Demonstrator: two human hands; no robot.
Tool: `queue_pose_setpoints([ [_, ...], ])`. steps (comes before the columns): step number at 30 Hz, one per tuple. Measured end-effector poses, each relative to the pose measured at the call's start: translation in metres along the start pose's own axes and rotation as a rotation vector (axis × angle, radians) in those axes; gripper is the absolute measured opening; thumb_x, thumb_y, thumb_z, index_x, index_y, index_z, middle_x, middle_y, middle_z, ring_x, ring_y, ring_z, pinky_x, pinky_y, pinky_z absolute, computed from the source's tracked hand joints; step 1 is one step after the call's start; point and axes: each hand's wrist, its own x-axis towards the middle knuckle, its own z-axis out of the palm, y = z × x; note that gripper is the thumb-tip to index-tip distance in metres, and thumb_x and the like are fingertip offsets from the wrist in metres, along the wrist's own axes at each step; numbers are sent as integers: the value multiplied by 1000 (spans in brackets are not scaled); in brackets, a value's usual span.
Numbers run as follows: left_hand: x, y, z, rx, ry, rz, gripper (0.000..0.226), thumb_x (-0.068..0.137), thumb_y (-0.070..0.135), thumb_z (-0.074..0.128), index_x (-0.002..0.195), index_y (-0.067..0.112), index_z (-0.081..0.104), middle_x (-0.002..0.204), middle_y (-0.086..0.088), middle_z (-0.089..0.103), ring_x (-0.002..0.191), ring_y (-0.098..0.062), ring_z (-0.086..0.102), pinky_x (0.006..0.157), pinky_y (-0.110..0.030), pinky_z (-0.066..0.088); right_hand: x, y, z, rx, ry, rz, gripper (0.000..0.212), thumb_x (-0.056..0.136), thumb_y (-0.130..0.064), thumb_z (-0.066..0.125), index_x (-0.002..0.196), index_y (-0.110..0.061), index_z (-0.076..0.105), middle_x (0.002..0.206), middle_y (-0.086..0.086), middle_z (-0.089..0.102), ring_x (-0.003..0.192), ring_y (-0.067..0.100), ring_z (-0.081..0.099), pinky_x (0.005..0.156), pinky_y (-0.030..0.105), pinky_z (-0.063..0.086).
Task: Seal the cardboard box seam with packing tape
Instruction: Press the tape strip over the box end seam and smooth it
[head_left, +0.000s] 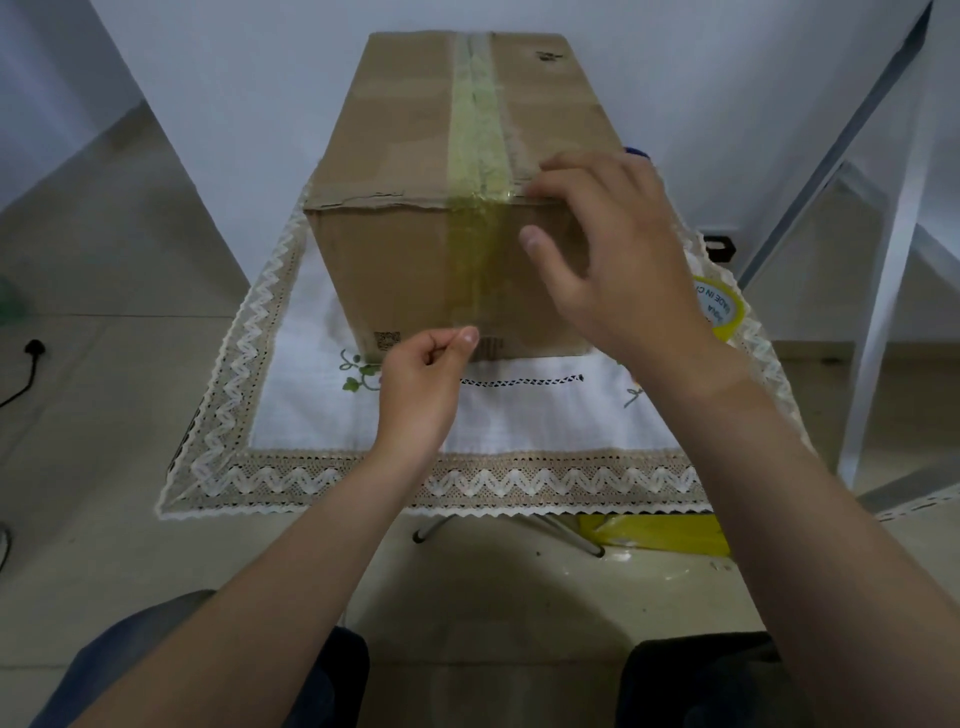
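Observation:
A brown cardboard box stands on a small table with a lace-edged cloth. A strip of yellowish packing tape runs along the top seam and down the near face. My left hand is at the bottom of the near face, thumb and forefinger pinched at the tape's lower end. My right hand has spread fingers on the box's top front edge, just right of the tape, thumb against the near face. A tape roll with a yellow core lies right of the box, partly hidden by my right wrist.
A blue object peeks out behind the box's right side. A yellow bag lies on the floor under the table. White frame legs stand at the right. A black cable lies on the floor at the left.

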Motion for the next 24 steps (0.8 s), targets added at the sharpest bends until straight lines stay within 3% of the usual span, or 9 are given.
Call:
queue_pose_setpoints([
  [1, 3, -2, 0, 5, 2, 7, 15, 99, 30, 64, 87, 26, 72, 49, 6, 58, 51, -1, 55, 66, -43, 48, 3, -1, 4, -6, -19, -10, 33, 98, -33, 61, 123, -13, 68, 132, 2, 64, 125, 30, 52, 109, 43, 41],
  [2, 6, -3, -1, 9, 0, 11, 16, 99, 30, 64, 86, 25, 72, 42, 13, 51, 45, 2, 48, 63, -33, 42, 6, -3, 7, -12, -32, -13, 34, 97, -35, 61, 124, -15, 68, 133, 1, 64, 126, 29, 52, 109, 44, 41],
  [4, 9, -5, 0, 9, 1, 13, 16, 99, 30, 65, 88, 22, 74, 40, 19, 49, 40, 3, 44, 57, -27, 37, 13, -7, 11, -14, -44, -11, 36, 97, -39, 61, 125, -17, 68, 132, -2, 65, 125, 27, 53, 109, 42, 41],
  [9, 14, -12, -1, 15, -4, 40, 18, 97, 33, 67, 82, 27, 73, 46, 16, 49, 46, -1, 43, 63, -29, 46, 29, -15, 19, -14, -48, 10, 33, 98, -49, 58, 115, -23, 70, 119, -10, 68, 114, 20, 55, 96, 35, 41],
  [12, 15, -13, -1, -1, -11, 31, 18, 97, 34, 68, 79, 31, 72, 51, 15, 53, 45, 2, 44, 59, -26, 42, 33, -14, 23, -8, -52, 40, 33, 98, -54, 58, 114, -28, 69, 119, -14, 65, 113, 18, 51, 91, 33, 42],
  [15, 15, -11, -1, -1, -19, 32, 19, 96, 34, 68, 78, 30, 72, 65, -4, 63, 49, 1, 48, 59, -24, 42, 35, -13, 27, -5, -27, 62, 30, 98, -54, 59, 112, -30, 69, 117, -15, 64, 111, 19, 49, 90, 38, 45],
  [19, 15, -12, 0, -12, -40, 4, 17, 97, 32, 67, 81, 29, 71, 48, 18, 53, 45, 5, 47, 57, -24, 39, 34, -15, 30, -8, 3, 87, 32, 94, -57, 62, 112, -31, 69, 117, -13, 63, 111, 22, 50, 92, 40, 43],
  [24, 14, -9, -2, -12, -38, -28, 10, 97, 32, 67, 88, 31, 71, 46, 24, 57, 47, 7, 52, 61, -23, 40, 26, -17, 33, -112, -62, 60, 53, 79, -62, 75, 121, -34, 61, 130, -13, 58, 120, 23, 48, 96, 33, 26],
])
